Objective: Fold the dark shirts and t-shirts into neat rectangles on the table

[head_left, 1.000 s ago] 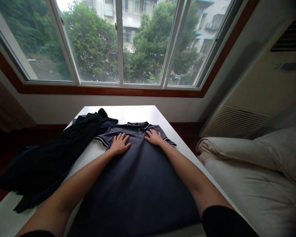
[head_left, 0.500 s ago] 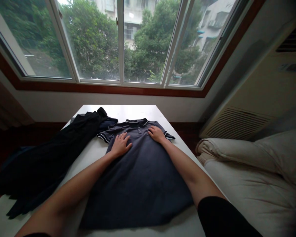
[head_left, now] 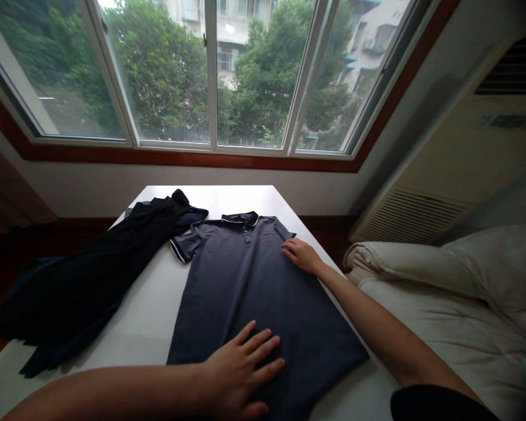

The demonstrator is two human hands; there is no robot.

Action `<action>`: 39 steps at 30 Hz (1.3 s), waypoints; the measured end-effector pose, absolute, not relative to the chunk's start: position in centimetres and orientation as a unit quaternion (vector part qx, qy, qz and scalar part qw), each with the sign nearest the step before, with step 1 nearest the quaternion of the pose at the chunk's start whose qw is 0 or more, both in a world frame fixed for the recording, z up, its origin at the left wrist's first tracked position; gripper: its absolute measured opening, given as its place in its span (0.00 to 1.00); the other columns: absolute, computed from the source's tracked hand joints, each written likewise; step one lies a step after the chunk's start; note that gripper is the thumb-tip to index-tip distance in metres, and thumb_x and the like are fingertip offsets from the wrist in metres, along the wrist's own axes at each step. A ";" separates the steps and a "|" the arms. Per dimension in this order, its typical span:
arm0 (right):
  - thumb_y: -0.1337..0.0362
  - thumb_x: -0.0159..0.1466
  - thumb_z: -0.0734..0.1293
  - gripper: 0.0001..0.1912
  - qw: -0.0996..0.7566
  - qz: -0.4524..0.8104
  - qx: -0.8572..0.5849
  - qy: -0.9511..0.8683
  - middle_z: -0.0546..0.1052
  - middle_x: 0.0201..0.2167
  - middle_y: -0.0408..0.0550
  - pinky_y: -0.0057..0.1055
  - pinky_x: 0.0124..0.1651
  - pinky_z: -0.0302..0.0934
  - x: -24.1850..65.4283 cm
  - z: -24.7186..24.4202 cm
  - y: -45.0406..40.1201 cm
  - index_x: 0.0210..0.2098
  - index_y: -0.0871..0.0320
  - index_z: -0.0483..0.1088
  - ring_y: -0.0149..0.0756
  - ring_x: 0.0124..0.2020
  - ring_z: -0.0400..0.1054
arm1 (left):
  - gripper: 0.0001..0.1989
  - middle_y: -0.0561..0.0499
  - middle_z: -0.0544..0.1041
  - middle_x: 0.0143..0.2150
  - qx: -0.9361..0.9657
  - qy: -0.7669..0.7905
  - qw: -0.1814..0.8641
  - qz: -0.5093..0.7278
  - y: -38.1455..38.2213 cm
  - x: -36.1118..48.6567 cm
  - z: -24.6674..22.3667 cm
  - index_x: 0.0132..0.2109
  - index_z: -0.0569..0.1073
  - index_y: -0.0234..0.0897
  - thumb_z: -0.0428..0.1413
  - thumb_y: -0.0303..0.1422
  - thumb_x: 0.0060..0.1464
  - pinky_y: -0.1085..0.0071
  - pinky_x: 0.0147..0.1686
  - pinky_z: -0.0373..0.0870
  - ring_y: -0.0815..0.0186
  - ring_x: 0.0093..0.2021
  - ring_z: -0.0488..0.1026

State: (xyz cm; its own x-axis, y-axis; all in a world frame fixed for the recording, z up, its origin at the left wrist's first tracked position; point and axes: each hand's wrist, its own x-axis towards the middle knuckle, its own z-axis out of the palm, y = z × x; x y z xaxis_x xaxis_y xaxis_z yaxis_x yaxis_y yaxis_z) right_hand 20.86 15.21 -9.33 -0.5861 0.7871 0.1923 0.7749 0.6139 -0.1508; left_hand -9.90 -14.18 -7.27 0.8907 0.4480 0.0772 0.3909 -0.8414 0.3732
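I smooth a dark grey polo shirt laid out on a white table beneath a wide window, its collar at the far end and its body running toward me. My left hand lies palm down over the near part of the shirt, fingers spread and angled to the right, with nothing gripped. My right hand is farther off, at the shirt's right edge just below the right sleeve, its fingers bent over the fabric; whether they pinch the cloth or only rest on it, I cannot tell. A short row of buttons runs down from the collar, which is black with a pale line, and the left sleeve ends in a black and white band. Shallow creases run down the middle of the shirt, and its lower right corner reaches close to the table's right side. To the left, apart from the shirt's body, a heap of black and dark blue clothes stretches from the far part of the table toward the near left, hanging over the left edge. To the right of the table sits cream padded bedding, with a rolled or folded part along its far side. Beyond it stands a pale vented unit near the wall, and a curtain hangs at far left. Trees and pale buildings show through the glass.
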 end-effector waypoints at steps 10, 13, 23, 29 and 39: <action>0.56 0.69 0.65 0.23 0.183 -0.122 -0.627 -0.747 0.64 0.69 0.63 0.59 0.67 0.55 27.1 -10.9 14.3 0.60 0.58 0.73 0.61 0.71 0.53 | 0.35 0.40 0.47 0.79 0.969 0.191 0.146 0.056 -16.2 -8.8 -5.9 0.78 0.49 0.40 0.44 0.49 0.71 0.43 0.73 0.49 0.47 0.77 0.46; 0.56 0.71 0.62 0.23 0.200 -0.067 -0.541 -0.814 0.67 0.67 0.60 0.49 0.68 0.57 25.8 -11.1 13.7 0.62 0.57 0.72 0.52 0.68 0.60 | 0.34 0.42 0.50 0.78 0.971 0.185 0.140 0.062 -14.6 -8.9 -5.7 0.77 0.52 0.43 0.46 0.50 0.71 0.45 0.73 0.49 0.49 0.77 0.49; 0.50 0.70 0.62 0.28 0.283 0.017 -0.680 -0.676 0.74 0.59 0.62 0.45 0.63 0.61 24.5 -10.0 20.2 0.63 0.59 0.70 0.52 0.60 0.69 | 0.24 0.43 0.63 0.73 0.870 0.475 -0.022 0.130 3.8 -15.1 -7.9 0.66 0.70 0.43 0.55 0.39 0.66 0.47 0.71 0.54 0.50 0.72 0.58; 0.52 0.53 0.77 0.22 0.303 0.198 -0.700 -0.616 0.82 0.39 0.53 0.35 0.46 0.67 24.8 -10.2 24.7 0.43 0.56 0.78 0.46 0.43 0.75 | 0.29 0.40 0.60 0.74 0.738 0.665 -0.067 0.099 12.1 -22.8 -9.7 0.70 0.66 0.39 0.50 0.45 0.67 0.47 0.70 0.52 0.48 0.74 0.54; 0.64 0.54 0.68 0.06 0.434 0.193 -0.742 -0.473 0.76 0.28 0.46 0.30 0.37 0.64 28.2 -10.9 25.6 0.32 0.58 0.73 0.40 0.33 0.71 | 0.35 0.36 0.62 0.73 0.661 0.746 -0.045 0.064 13.6 -28.5 -13.5 0.72 0.64 0.36 0.39 0.51 0.69 0.50 0.69 0.54 0.46 0.72 0.58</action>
